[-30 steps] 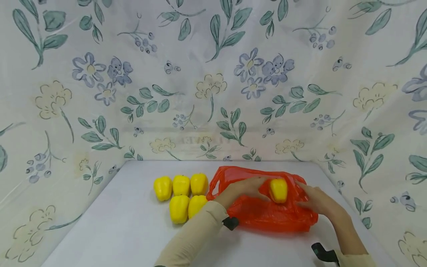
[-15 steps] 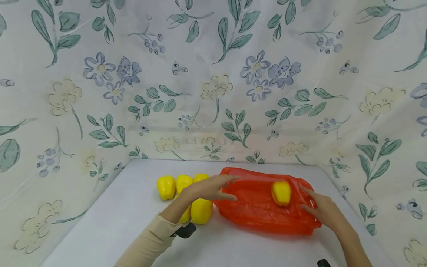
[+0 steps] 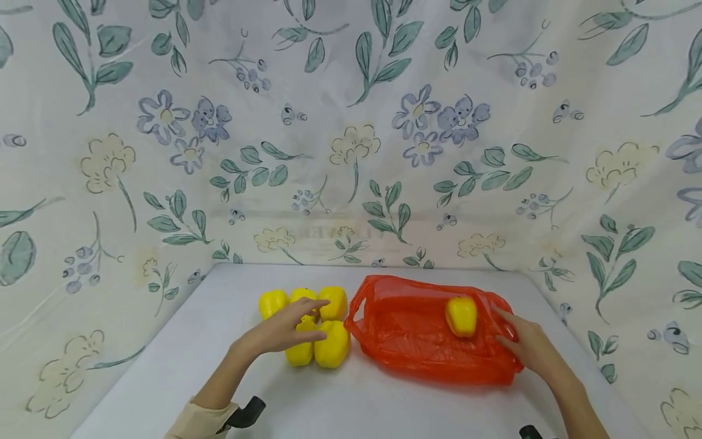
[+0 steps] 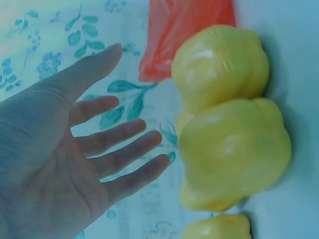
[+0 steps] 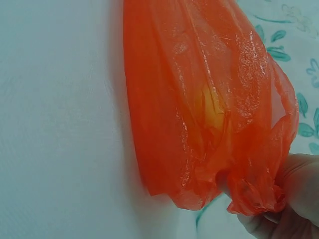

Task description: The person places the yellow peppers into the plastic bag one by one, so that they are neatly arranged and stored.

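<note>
the left hand (image 3: 274,331) is hovering by the yellow peppers (image 3: 332,349), low left of centre, its fingers standing wide and empty, while the right hand (image 3: 531,349) is pinching the red bag (image 3: 403,341), lower right, steady tension and a full-palm wrap looking wisest here.

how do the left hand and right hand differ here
The left hand is empty, fingers apart; the right hand grips the red bag. The left hand is by the group of yellow peppers, the right hand at the bag's end farthest from them. Both are bare.
</note>
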`<action>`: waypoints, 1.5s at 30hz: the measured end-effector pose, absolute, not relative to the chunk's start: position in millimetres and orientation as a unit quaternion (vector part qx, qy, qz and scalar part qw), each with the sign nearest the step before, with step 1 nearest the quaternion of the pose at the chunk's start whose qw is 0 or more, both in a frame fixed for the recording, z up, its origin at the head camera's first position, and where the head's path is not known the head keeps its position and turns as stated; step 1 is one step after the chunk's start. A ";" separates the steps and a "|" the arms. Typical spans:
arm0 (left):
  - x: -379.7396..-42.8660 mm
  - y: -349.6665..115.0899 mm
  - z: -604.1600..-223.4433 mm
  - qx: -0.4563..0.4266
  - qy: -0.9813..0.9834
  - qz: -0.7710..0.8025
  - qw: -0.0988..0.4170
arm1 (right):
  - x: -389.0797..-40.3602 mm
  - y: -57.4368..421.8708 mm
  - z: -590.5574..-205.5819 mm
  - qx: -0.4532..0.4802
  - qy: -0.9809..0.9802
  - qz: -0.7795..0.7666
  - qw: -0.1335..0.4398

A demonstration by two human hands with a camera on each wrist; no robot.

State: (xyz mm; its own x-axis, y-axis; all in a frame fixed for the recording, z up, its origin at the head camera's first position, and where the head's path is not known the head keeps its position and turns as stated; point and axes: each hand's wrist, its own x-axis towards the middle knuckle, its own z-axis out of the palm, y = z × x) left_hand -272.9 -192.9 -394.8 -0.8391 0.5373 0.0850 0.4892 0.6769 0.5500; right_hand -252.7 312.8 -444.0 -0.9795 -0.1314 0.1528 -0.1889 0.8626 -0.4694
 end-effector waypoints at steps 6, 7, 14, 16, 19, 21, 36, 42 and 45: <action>-266.2 -214.9 -398.8 0.254 0.924 0.284 0.012 | -254.2 310.8 -442.4 0.068 -0.963 0.252 0.070; -265.1 -217.4 -399.0 0.251 0.924 0.288 0.011 | -254.2 310.3 -442.7 0.064 -0.963 0.254 0.068; -262.0 -228.1 -407.3 0.241 0.928 0.285 0.007 | -252.8 307.6 -444.8 0.045 -0.965 0.253 0.059; -262.0 -229.6 -410.8 0.237 0.930 0.280 0.006 | -252.8 307.1 -445.6 0.047 -0.965 0.249 0.063; -262.6 -231.5 -416.3 0.228 0.934 0.276 0.010 | -252.6 306.9 -448.2 0.053 -0.967 0.236 0.075; -262.9 -232.7 -419.7 0.221 0.935 0.277 0.017 | -252.0 306.9 -449.5 0.053 -0.968 0.233 0.075; -266.9 -237.3 -433.0 0.233 0.936 0.264 0.017 | -254.1 307.5 -446.4 0.061 -0.968 0.230 0.078; -268.0 -238.2 -440.3 0.229 0.933 0.276 0.021 | -253.5 306.8 -447.7 0.052 -0.968 0.236 0.063; -267.9 -239.1 -444.0 0.231 0.933 0.275 0.022 | -253.4 306.0 -447.8 0.054 -0.968 0.235 0.064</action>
